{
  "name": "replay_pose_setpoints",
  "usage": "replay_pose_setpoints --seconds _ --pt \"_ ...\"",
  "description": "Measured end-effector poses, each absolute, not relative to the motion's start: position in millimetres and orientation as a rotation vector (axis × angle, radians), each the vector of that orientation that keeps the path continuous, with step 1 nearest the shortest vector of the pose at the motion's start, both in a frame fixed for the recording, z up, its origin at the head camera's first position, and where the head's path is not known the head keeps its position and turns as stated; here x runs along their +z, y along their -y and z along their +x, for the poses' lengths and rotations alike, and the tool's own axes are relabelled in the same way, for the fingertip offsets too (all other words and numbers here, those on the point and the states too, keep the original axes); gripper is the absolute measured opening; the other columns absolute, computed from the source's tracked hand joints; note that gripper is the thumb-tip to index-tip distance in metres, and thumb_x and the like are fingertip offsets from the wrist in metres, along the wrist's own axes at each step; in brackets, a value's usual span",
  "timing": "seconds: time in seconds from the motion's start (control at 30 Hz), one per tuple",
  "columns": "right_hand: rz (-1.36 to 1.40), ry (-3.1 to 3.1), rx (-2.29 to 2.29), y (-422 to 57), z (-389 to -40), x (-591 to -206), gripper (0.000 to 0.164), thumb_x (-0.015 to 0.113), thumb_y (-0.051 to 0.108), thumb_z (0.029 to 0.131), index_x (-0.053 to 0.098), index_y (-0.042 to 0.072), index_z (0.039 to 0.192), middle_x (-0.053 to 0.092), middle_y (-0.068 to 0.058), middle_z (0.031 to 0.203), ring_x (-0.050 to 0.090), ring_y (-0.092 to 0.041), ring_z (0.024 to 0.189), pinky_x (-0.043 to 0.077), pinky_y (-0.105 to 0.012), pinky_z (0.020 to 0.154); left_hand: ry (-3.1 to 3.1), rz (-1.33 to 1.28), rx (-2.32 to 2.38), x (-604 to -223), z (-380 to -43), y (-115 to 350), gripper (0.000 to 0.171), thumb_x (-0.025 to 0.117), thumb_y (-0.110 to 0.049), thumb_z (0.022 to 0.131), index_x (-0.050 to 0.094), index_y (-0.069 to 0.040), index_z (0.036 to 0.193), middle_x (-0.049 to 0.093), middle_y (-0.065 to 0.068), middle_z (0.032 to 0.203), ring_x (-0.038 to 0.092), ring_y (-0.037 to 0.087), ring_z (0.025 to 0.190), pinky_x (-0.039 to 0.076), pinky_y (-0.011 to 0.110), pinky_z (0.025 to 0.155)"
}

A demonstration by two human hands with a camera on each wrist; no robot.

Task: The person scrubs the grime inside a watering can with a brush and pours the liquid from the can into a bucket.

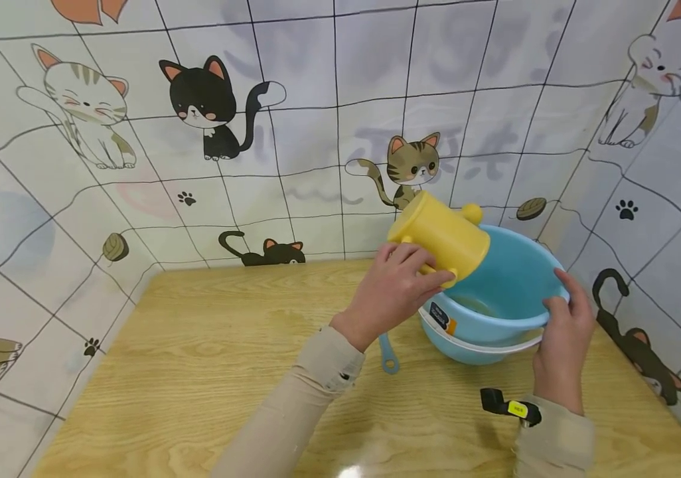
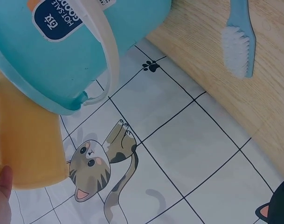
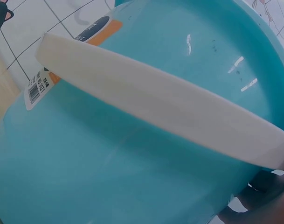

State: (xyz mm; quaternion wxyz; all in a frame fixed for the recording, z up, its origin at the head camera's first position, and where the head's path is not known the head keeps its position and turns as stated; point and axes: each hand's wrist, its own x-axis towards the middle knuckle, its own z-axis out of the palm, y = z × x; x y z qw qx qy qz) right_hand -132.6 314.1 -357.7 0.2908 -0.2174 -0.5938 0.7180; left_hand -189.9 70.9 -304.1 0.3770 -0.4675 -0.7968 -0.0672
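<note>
My left hand grips the handle of a yellow plastic jug, which has a round knob on its far side. The jug is tipped over the left rim of a light blue bucket, its lower end toward the inside. With fingers over the rim and thumb at the near edge, my right hand holds the bucket on the right. The bucket leans, and its white handle hangs down along the front. A label is stuck on its wall.
A blue brush with white bristles lies on the wooden table, partly hidden by my left forearm in the head view. Walls covered with cat-patterned sheeting stand behind the table and on both sides, close to the bucket.
</note>
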Motion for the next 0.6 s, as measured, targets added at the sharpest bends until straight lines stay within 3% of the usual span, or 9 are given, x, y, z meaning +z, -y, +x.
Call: replay_pose_setpoints --seconds 0.6 --pt "-0.561 1.527 1.941 -312.7 -133.2 -358.7 0.047 0.037 0.004 0.089 0.048 0.027 0.128 0.029 0.006 0.140 0.028 -0.015 0.125 0.026 -0.040 0.100 2.062 -1.176 -0.234 -304.7 -191.2 -66.3 0.024 0.060 -0.038 0.084 0.065 -0.029 0.106 0.055 -0.006 0.098 0.044 0.015 0.101 0.030 0.032 0.090"
